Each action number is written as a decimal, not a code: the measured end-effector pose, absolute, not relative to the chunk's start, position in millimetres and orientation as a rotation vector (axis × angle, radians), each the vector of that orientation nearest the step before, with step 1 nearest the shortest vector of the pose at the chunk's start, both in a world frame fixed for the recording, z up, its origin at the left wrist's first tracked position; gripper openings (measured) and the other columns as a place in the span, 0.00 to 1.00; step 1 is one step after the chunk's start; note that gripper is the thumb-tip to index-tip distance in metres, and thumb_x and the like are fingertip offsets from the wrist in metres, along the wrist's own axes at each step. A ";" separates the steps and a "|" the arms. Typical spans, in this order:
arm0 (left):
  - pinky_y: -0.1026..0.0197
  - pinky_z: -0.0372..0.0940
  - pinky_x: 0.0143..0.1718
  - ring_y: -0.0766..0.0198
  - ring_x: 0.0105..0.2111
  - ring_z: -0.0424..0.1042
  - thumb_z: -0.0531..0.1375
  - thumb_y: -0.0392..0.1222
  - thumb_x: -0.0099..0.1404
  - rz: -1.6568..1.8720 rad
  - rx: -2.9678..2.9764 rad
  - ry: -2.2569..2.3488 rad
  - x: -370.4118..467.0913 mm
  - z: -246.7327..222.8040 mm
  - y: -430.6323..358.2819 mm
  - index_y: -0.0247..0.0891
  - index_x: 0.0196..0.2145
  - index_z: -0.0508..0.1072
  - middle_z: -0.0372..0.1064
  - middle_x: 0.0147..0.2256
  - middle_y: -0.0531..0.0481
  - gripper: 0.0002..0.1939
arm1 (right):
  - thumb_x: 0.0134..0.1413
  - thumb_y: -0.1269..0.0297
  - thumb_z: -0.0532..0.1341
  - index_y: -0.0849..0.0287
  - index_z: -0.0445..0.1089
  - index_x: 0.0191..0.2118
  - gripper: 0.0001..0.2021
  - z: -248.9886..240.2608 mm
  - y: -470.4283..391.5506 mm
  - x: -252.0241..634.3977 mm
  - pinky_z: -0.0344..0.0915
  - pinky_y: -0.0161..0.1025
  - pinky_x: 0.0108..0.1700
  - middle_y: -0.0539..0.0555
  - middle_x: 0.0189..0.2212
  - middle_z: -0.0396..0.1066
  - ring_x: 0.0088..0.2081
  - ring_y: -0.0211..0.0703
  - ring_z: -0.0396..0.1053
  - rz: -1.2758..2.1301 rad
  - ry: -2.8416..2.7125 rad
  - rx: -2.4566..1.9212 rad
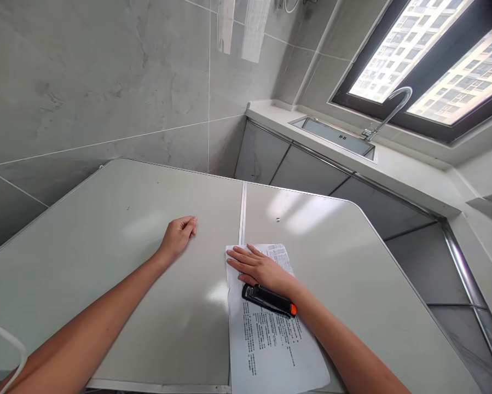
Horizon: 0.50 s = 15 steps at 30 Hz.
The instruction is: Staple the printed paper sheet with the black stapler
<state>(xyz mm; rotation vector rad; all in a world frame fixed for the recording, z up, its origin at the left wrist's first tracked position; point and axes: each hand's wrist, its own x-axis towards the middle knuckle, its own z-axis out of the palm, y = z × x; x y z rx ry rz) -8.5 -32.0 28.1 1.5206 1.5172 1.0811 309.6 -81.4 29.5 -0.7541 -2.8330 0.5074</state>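
Printed paper sheets [266,355] lie on the folding table, overhanging its near edge. My right hand [262,269] rests flat on their upper part, fingers stretched out. Close below that hand, a black stapler [270,301] with an orange end lies across the print, by my wrist. My left hand [180,235] is over the left half of the table, apart from the paper. Its fingers are curled together; whether anything tiny is between them is hidden. A small metallic bit [277,219], perhaps staples, lies beyond the sheets.
The pale table [147,328] has a seam down its middle and a rounded far-right corner. Behind it stands a tiled wall [106,76]. To the right are a counter with a sink [331,137], a tap [393,112] and a window. A white cable [7,336] loops at lower left.
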 end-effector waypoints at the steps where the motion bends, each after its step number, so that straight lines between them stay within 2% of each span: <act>1: 0.60 0.53 0.29 0.64 0.24 0.59 0.53 0.49 0.74 1.092 1.515 1.512 -8.6 27.9 -31.7 0.39 0.21 0.64 0.61 0.21 0.52 0.24 | 0.77 0.60 0.51 0.46 0.46 0.76 0.28 28.9 -81.7 304.1 0.40 0.56 0.77 0.49 0.74 0.50 0.75 0.44 0.44 0.506 -2.830 -0.768; 11: 0.62 0.56 0.28 0.65 0.24 0.60 0.57 0.46 0.72 1.276 1.427 1.396 -9.8 25.3 -27.5 0.38 0.20 0.65 0.62 0.21 0.51 0.22 | 0.77 0.58 0.50 0.52 0.54 0.73 0.25 15.1 -73.7 227.4 0.42 0.56 0.76 0.52 0.74 0.49 0.75 0.46 0.45 0.443 -2.748 -0.870; 13: 0.63 0.54 0.26 0.67 0.22 0.57 0.59 0.45 0.70 1.382 1.294 1.301 -13.5 27.6 -25.4 0.38 0.20 0.61 0.58 0.20 0.52 0.22 | 0.76 0.58 0.50 0.53 0.56 0.72 0.24 14.5 -71.4 205.3 0.43 0.57 0.75 0.53 0.74 0.49 0.75 0.47 0.46 0.430 -2.733 -0.900; 15: 0.63 0.49 0.22 0.69 0.19 0.51 0.61 0.43 0.68 1.467 1.154 1.167 -21.0 31.9 -22.2 0.39 0.18 0.56 0.50 0.18 0.56 0.24 | 0.76 0.58 0.50 0.54 0.57 0.72 0.24 14.1 -68.6 183.5 0.43 0.57 0.75 0.54 0.74 0.50 0.75 0.47 0.47 0.419 -2.707 -0.934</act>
